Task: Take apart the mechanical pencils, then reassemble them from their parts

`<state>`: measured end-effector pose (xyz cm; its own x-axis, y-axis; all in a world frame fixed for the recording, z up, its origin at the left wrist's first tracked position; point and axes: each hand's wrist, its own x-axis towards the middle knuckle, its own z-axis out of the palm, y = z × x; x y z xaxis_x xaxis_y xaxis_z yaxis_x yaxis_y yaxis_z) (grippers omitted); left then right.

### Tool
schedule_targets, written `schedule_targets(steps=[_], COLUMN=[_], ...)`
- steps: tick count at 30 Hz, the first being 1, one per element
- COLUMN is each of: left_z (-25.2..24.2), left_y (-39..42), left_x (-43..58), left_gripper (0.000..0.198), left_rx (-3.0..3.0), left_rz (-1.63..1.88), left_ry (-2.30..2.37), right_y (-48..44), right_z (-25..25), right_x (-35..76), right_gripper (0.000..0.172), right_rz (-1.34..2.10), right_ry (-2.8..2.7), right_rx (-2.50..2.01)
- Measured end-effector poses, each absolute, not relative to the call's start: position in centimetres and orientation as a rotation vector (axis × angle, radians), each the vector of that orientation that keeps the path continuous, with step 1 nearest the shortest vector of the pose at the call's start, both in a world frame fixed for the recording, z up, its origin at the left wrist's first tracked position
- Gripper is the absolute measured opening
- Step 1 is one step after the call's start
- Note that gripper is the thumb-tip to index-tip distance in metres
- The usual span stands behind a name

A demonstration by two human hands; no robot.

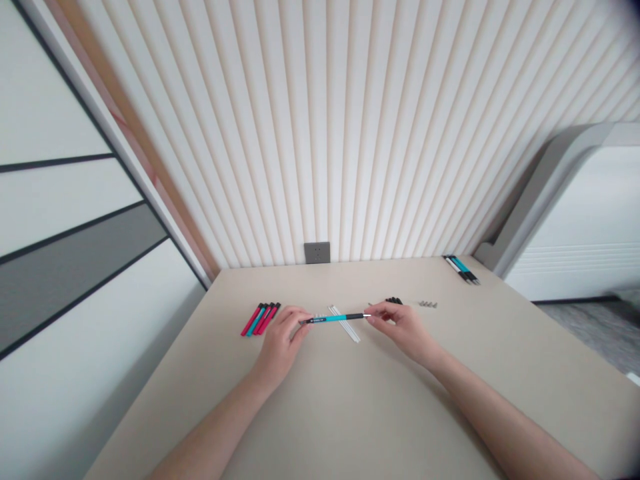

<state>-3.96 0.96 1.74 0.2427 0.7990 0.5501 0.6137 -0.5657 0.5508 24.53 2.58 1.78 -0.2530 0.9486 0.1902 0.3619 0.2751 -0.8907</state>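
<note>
A teal and black pen [336, 319] is held level above the table. The fingers of my left hand [283, 339] are closed round its black left end. At the other end, my right hand [400, 328] pinches at the pale tip; whether a separate small part is between those fingers cannot be made out. Thin white refills [349, 328] lie on the table behind and below the pen. Pink and teal barrels [260, 319] rest beside my left hand. Several black parts [394, 301] lie just behind my right hand, partly hidden by it.
Small metallic pieces [428, 304] lie right of my right hand. Pens [461, 270] sit at the back right of the beige table [320, 413]. A ribbed wall with a dark socket [317, 253] bounds the back; a white panel [65, 373] stands left.
</note>
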Motion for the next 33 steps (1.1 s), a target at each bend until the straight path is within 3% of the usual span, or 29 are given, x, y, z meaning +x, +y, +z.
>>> schedule_targets(steps=[15, 33], left_z=[1.41, 1.42], left_y=[1.14, 1.25], left_x=[-4.12, -4.24], left_gripper=[0.013, 0.010], left_rx=[2.303, 2.329], left_rz=[1.208, 1.189], left_ry=[1.319, 1.326], right_y=[2.39, 2.44], right_z=[1.48, 1.27], right_x=[24.01, 23.98], right_gripper=[0.029, 0.026], right_rz=[1.161, 0.941], right_ry=[-1.646, -1.786], right_rx=[-1.163, -1.218])
